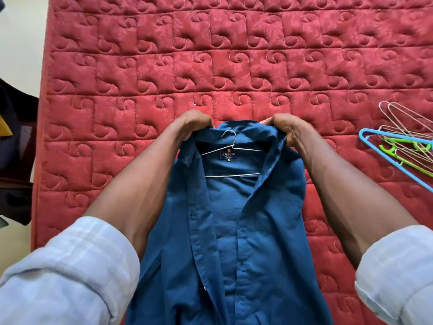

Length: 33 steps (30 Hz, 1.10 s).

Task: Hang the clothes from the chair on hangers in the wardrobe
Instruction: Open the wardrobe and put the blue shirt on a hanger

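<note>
While the blue shirt (236, 219) lies open-fronted on the red quilted mattress (210, 66), the left hand (192, 125) grips its collar on one side and the right hand (288, 130) grips the collar on the other, fingers curled into the fabric. Inside the shirt's neck sits a wire hanger (230, 150), hook showing just above the size label (229, 156). Well right of the shirt lies a loose pile of hangers (403, 141), wire, blue and green, count probably several but tangled.

Pale blue faintly checked shirt sleeves (70, 261), cuffs rolled back; forearms bare.
</note>
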{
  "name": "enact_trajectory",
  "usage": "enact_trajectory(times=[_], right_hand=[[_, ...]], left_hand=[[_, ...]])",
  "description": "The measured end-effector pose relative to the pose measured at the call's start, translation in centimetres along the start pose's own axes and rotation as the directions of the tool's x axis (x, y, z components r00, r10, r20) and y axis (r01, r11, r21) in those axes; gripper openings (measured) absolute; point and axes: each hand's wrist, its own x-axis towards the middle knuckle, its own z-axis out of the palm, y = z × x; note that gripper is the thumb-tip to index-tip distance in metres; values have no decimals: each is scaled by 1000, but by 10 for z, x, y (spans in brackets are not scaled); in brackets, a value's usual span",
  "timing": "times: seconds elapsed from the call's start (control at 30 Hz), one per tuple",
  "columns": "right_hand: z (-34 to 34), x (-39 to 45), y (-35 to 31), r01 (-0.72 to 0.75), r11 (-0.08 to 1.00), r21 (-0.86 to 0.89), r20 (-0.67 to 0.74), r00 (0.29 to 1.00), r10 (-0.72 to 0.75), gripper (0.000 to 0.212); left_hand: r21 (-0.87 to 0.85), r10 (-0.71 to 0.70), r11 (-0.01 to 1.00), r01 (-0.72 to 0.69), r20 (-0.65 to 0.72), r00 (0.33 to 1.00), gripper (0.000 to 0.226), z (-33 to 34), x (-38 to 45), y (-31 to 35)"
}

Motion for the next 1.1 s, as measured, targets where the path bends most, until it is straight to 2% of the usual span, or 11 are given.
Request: enact_trajectory(times=[0.03,0.1,0.17,0.23,0.3,0.4,0.47,0.6,0.77,0.97,1.1], right_hand=[[0,2,-2,5,1000,-14,-34,999,-6,29],[1,10,-1,80,975,-209,-283,949,-138,16],[3,11,4,47,825,-563,-519,756,-398,26],[9,9,9,179,634,-753,-419,613,-670,25],[12,10,14,361,456,-813,-217,539,-814,23],[19,13,26,380,242,-893,57,629,-775,29],[21,15,35,308,191,-932,96,718,-689,35],[22,7,39,224,321,-920,-68,715,-696,27],[20,-25,16,315,519,-795,-170,706,-688,17],[45,-52,-10,82,374,-924,-208,712,-670,27],[60,-49,-4,156,643,-750,-299,787,-540,37]], left_hand=[[-18,-2,1000,2,-26,1000,10,-1,1,0],[60,74,996,-63,-207,975,17,-3,10,-11],[297,259,942,-153,-359,897,22,-3,14,-22],[398,464,861,-317,-356,811,24,1,19,-33],[466,606,758,-456,-244,757,29,5,19,-41],[603,653,611,-513,-19,757,35,9,15,-50],[636,605,601,-484,34,796,34,12,12,-53],[563,605,692,-453,-109,789,20,11,4,-50],[526,565,747,-407,-179,806,23,2,-16,-41],[667,401,720,-191,-175,899,32,9,-47,7],[432,312,879,-201,-203,928,35,23,-62,19]])
